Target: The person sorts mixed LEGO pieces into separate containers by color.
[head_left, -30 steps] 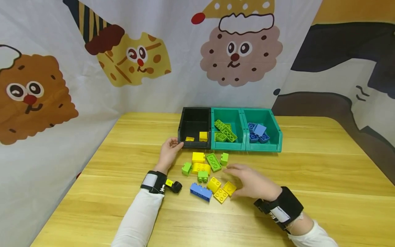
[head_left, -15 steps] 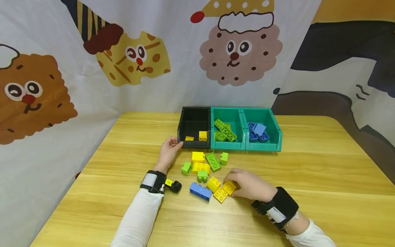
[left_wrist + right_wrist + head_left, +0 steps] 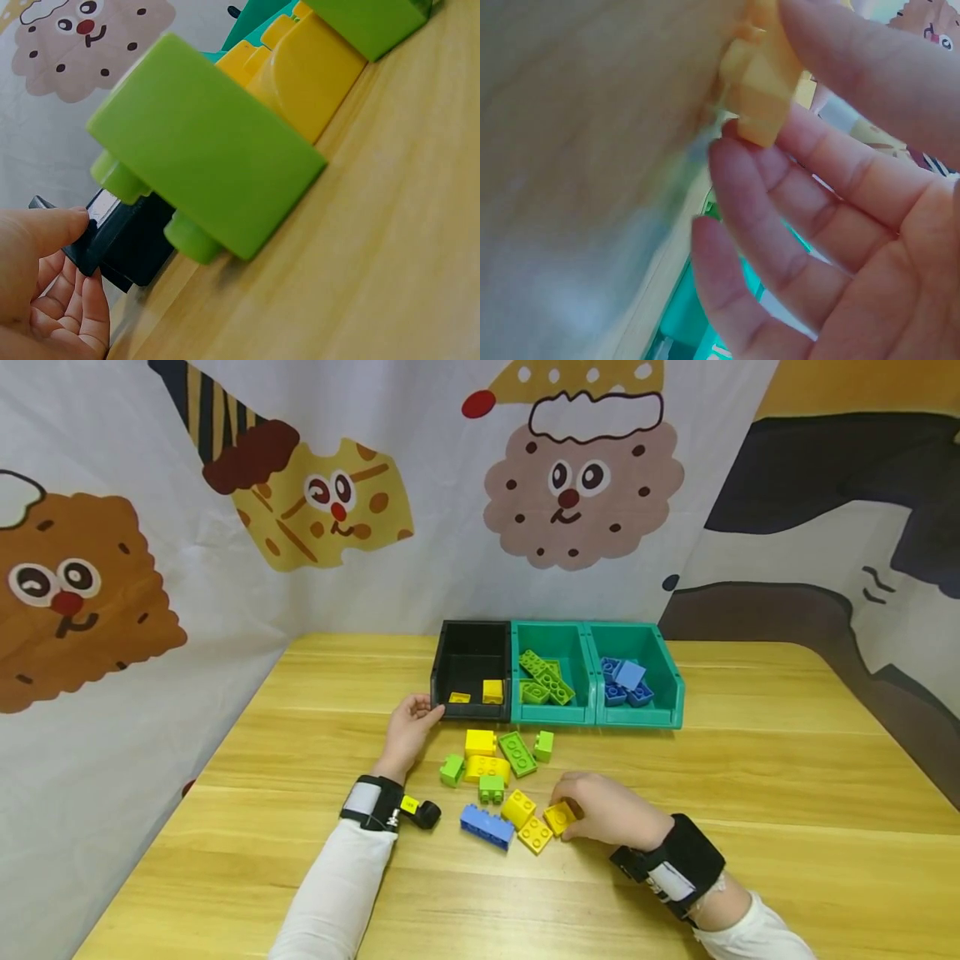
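Observation:
My right hand pinches a yellow toy building brick between thumb and fingertips, low over the table; the right wrist view shows the same yellow brick held at its edges. Beside it lie two more yellow bricks and a long blue brick. My left hand grips the front left corner of the black bin, thumb on top and fingers beneath, as the left wrist view also shows on the black bin. Two yellow pieces lie inside that bin.
Joined to the black bin, a teal bin contains green bricks and another teal bin contains blue ones. Between the hands lie several green and yellow bricks. A printed curtain hangs behind the table.
My right hand has come left onto the yellow brick, closed its fingers on it and shifted it slightly away from the neighbouring yellow bricks. The left hand has stayed at the black bin.

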Tool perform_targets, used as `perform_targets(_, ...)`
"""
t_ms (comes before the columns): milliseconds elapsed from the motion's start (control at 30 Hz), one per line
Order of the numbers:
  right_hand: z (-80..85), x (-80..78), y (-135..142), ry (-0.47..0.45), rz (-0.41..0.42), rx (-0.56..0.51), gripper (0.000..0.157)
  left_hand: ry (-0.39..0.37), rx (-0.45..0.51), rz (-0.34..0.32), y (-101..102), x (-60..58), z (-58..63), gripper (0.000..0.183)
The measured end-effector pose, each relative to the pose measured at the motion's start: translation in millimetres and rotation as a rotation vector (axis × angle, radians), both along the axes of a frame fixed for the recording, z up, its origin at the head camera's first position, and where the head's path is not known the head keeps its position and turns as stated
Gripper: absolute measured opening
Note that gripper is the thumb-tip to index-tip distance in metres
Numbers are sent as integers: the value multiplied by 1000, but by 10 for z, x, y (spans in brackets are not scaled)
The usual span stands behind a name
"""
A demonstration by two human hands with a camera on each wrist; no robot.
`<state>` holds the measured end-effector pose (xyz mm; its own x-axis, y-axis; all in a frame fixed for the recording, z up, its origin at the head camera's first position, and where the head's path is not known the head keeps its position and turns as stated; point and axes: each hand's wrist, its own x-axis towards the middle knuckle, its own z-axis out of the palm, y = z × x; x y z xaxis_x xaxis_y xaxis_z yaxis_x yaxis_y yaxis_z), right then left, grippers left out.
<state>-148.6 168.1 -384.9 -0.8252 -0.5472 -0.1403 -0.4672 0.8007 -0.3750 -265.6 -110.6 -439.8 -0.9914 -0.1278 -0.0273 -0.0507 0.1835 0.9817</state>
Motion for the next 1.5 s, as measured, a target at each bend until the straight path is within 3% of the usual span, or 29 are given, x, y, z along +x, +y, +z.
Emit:
perform_targets(367,131,-72,70,63,-17,-80,31,13,-3,-5,8,3,3,25)
perform_targets(633,385,-311,-42,223,-29,-194,36,20,-1,8,4,15,2,24)
perform_targets(867,535,-567,-262,222,-83,-294,37,-1,-15,7,2,9,0,26)
perform_targets(1033,541,-801,-439,175,-87,-258,39,1,-7,11,2,2,15,25)
perform_targets(1233,431,-1058,-634,161,-109,-182,44,0,-6,9,10,12,32,25)
perform_targets(1500,326,-1233,-846,173,-150,-84,48,1,3,7,4,-2,15,25)
